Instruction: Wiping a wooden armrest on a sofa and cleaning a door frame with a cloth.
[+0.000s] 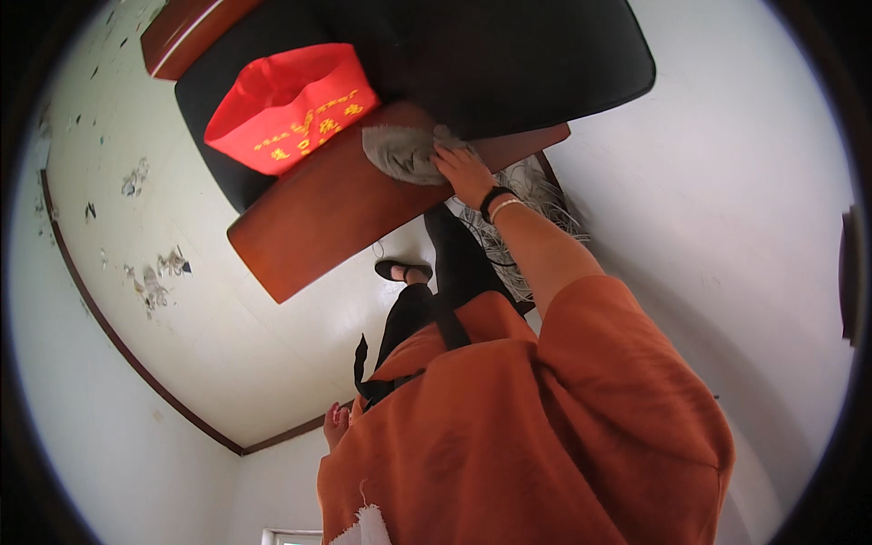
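Note:
My right hand [469, 173] presses a grey cloth [402, 155] onto the wooden armrest [293, 245] of a black padded armchair [565, 61]. Its fingers lie over the cloth's right end, where the fabric is bunched. A dark band and a pale bracelet circle that wrist. On the black seat, just beyond the armrest, stands a red fabric bag [300, 129] with yellow writing, its mouth gaping. My left hand [336, 424] hangs low beside my orange top, away from the chair. Only part of it shows, and whether it holds anything is unclear.
Tangled pale cables [494, 235] lie on the floor beside my leg, by the white wall [715, 204] on the right. The chair's other wooden armrest [180, 34] is at the far side. Scraps of litter [153, 286] are scattered over the pale floor [225, 361].

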A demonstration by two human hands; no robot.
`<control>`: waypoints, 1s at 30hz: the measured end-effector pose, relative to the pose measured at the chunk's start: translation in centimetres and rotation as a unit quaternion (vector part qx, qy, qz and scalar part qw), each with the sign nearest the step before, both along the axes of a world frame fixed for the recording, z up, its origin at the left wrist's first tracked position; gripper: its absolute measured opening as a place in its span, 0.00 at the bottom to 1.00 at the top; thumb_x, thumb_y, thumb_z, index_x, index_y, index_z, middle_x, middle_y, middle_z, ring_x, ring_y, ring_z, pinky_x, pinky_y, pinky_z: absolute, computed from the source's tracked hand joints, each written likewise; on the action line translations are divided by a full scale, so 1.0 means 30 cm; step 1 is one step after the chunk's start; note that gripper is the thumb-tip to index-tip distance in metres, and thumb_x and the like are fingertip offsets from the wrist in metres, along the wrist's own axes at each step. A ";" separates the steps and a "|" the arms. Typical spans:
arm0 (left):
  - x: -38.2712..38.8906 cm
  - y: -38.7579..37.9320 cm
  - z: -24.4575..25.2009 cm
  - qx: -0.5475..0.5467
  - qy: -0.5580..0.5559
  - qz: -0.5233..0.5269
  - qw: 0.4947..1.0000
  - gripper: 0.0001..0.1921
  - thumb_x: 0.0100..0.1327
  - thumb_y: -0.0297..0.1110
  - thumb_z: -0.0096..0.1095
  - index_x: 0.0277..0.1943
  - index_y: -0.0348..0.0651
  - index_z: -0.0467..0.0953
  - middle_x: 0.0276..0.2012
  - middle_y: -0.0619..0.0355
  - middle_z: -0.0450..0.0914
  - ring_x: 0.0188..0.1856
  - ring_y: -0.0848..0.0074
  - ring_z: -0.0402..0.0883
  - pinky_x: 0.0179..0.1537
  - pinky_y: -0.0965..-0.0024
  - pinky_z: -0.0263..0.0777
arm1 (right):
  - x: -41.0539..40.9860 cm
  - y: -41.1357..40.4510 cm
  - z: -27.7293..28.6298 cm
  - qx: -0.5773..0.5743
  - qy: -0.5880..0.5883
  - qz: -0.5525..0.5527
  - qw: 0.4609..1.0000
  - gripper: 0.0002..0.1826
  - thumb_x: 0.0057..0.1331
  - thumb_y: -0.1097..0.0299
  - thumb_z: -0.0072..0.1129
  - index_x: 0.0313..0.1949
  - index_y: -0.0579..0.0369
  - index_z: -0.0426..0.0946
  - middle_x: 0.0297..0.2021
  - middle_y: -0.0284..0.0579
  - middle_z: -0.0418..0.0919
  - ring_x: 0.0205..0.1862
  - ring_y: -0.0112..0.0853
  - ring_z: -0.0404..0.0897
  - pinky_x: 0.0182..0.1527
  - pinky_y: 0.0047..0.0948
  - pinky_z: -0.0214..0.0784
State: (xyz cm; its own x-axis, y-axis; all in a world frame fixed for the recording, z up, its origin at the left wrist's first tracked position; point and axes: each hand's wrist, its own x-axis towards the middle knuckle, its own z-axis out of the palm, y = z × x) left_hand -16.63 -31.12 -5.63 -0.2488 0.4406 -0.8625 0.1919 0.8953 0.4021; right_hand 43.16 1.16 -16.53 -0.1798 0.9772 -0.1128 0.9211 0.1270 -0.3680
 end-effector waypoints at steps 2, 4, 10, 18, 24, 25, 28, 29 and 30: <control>0.026 0.067 0.042 -0.004 0.001 -0.017 1.000 0.20 0.64 0.29 0.56 0.58 0.37 0.65 0.35 0.59 0.77 0.34 0.82 0.76 0.35 0.79 0.70 | 0.070 -0.074 0.017 -0.023 -0.019 0.060 0.998 0.27 0.56 0.76 0.46 0.58 0.53 0.64 0.63 0.47 0.60 0.60 0.43 0.61 0.63 0.39 0.52; 0.122 0.200 0.082 -0.035 0.003 0.016 0.999 0.21 0.64 0.31 0.56 0.59 0.36 0.65 0.35 0.59 0.77 0.33 0.79 0.77 0.34 0.77 0.71 | 0.164 -0.148 -0.021 -0.042 -0.020 0.035 0.998 0.28 0.56 0.76 0.46 0.59 0.54 0.63 0.63 0.48 0.60 0.60 0.42 0.61 0.64 0.38 0.51; 0.214 0.401 0.143 -0.122 -0.030 0.068 0.990 0.22 0.64 0.34 0.57 0.59 0.37 0.65 0.35 0.59 0.76 0.33 0.78 0.78 0.33 0.76 0.71 | 0.486 -0.183 -0.069 0.018 -0.203 -0.081 0.976 0.24 0.56 0.75 0.45 0.54 0.59 0.69 0.58 0.50 0.66 0.60 0.43 0.63 0.62 0.40 0.54; 0.380 0.461 0.195 -0.089 -0.008 0.041 0.995 0.22 0.65 0.33 0.56 0.59 0.37 0.64 0.35 0.60 0.76 0.33 0.78 0.78 0.32 0.77 0.70 | 0.567 -0.073 -0.068 -0.147 -0.080 -0.330 0.929 0.26 0.60 0.70 0.45 0.60 0.59 0.62 0.62 0.50 0.60 0.67 0.46 0.52 0.69 0.38 0.43; 0.259 0.315 0.210 -0.053 -0.015 0.009 0.998 0.21 0.65 0.33 0.56 0.59 0.36 0.65 0.35 0.61 0.77 0.33 0.80 0.78 0.33 0.78 0.70 | 0.636 -0.045 -0.120 -0.023 -0.056 -0.466 0.883 0.24 0.59 0.65 0.48 0.55 0.57 0.68 0.59 0.54 0.65 0.63 0.47 0.61 0.63 0.43 0.55; 0.264 0.292 0.228 -0.032 0.001 -0.019 0.999 0.21 0.65 0.33 0.56 0.58 0.36 0.65 0.34 0.61 0.77 0.33 0.80 0.77 0.33 0.78 0.70 | 0.657 -0.020 -0.110 -0.093 -0.016 -0.537 0.838 0.23 0.59 0.63 0.49 0.53 0.57 0.70 0.55 0.54 0.69 0.59 0.47 0.66 0.59 0.43 0.60; 0.183 0.228 0.170 -0.098 -0.020 0.086 0.991 0.21 0.65 0.33 0.56 0.58 0.35 0.66 0.35 0.61 0.77 0.32 0.81 0.77 0.33 0.79 0.69 | 0.716 -0.048 -0.117 -0.144 0.068 -0.630 0.761 0.18 0.60 0.58 0.46 0.43 0.56 0.75 0.45 0.56 0.77 0.49 0.49 0.75 0.51 0.43 0.67; 0.154 0.213 0.150 -0.100 -0.025 0.087 0.991 0.21 0.65 0.33 0.56 0.58 0.35 0.66 0.35 0.61 0.77 0.32 0.81 0.77 0.33 0.79 0.69 | 0.752 -0.083 -0.156 -0.148 0.028 -0.607 0.780 0.19 0.60 0.59 0.48 0.44 0.58 0.73 0.44 0.57 0.77 0.50 0.49 0.75 0.51 0.42 0.68; 0.131 0.190 0.140 -0.103 -0.043 0.099 0.989 0.20 0.64 0.33 0.57 0.57 0.35 0.66 0.36 0.61 0.77 0.32 0.81 0.76 0.32 0.79 0.69 | 0.754 -0.096 -0.164 -0.155 -0.008 -0.581 0.799 0.20 0.59 0.59 0.50 0.46 0.59 0.72 0.43 0.59 0.77 0.50 0.50 0.75 0.51 0.42 0.68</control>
State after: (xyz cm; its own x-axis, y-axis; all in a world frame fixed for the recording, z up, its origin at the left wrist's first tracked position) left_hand -12.71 -25.41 -1.44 -0.2347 0.2043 -0.9503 -0.0214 0.9763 0.2152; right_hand 65.78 -1.73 -21.45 0.8321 0.4088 -0.3749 0.3570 -0.9120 -0.2022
